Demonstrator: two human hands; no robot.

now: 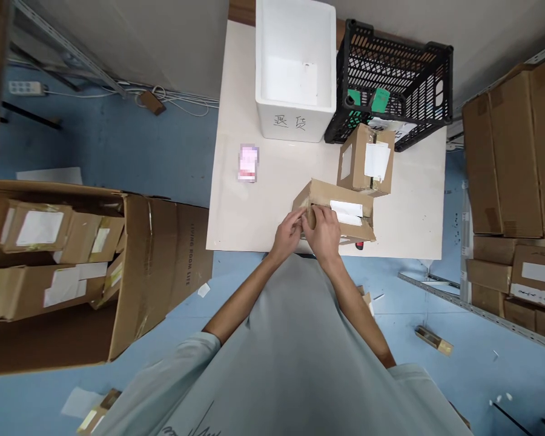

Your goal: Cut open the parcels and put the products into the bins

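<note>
A flat cardboard box [340, 209] with a white label lies near the front edge of the white table [236, 212]. My left hand [288, 233] grips the box's near left end, fingers curled on it. My right hand [323, 233] presses on the box's near top edge, fingers closed over the cardboard. A second, taller cardboard box [366, 160] with a white label stands just behind the first.
A white foam bin [295, 72] and a black plastic crate [393, 79] stand at the table's back. A small pink item [247, 162] lies on the left of the table. A large open carton [72, 266] of parcels is at left; stacked boxes [513, 157] fill shelves at right.
</note>
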